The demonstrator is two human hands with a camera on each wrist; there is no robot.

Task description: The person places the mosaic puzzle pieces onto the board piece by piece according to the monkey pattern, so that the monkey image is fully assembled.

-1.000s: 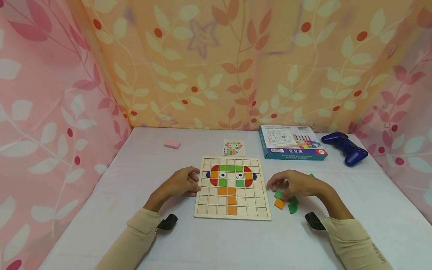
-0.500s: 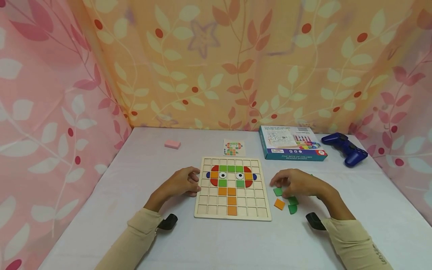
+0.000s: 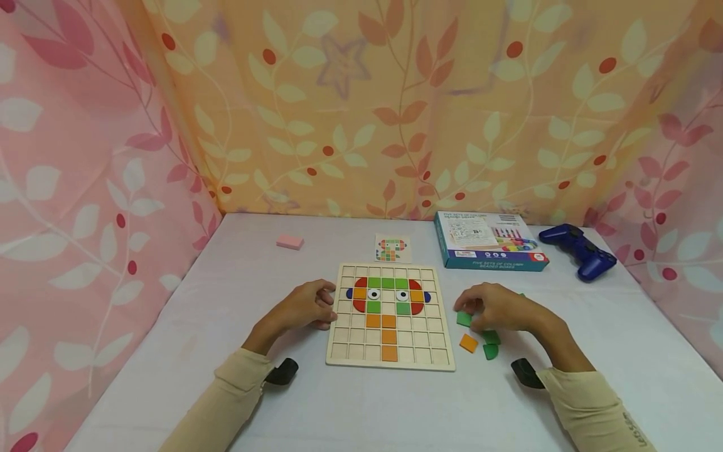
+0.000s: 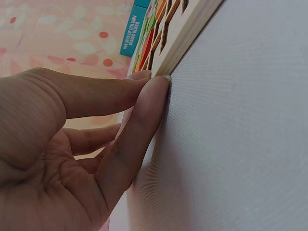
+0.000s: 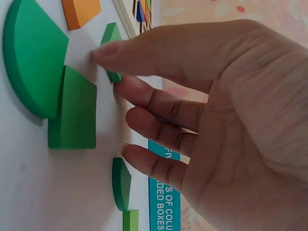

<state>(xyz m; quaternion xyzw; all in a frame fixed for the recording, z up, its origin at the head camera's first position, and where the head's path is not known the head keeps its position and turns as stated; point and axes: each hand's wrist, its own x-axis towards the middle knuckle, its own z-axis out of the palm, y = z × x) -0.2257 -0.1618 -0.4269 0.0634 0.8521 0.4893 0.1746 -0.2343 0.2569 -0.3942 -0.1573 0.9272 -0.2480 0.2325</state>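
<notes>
Pinching the left edge of the wooden grid board, the person's left hand had its thumb and forefinger together there, the other fingers bent. The right hand had its thumb and forefinger on either side of a green square tile, just right of the board, with the remaining fingers loosely curled. An orange square tile and a rounded green tile lay near that hand. Flat on the white-covered table, the board carried red, orange, green and blue pieces and two eye tiles. Beyond it were a picture card, a pink block, a bead-set box and a blue game controller.
</notes>
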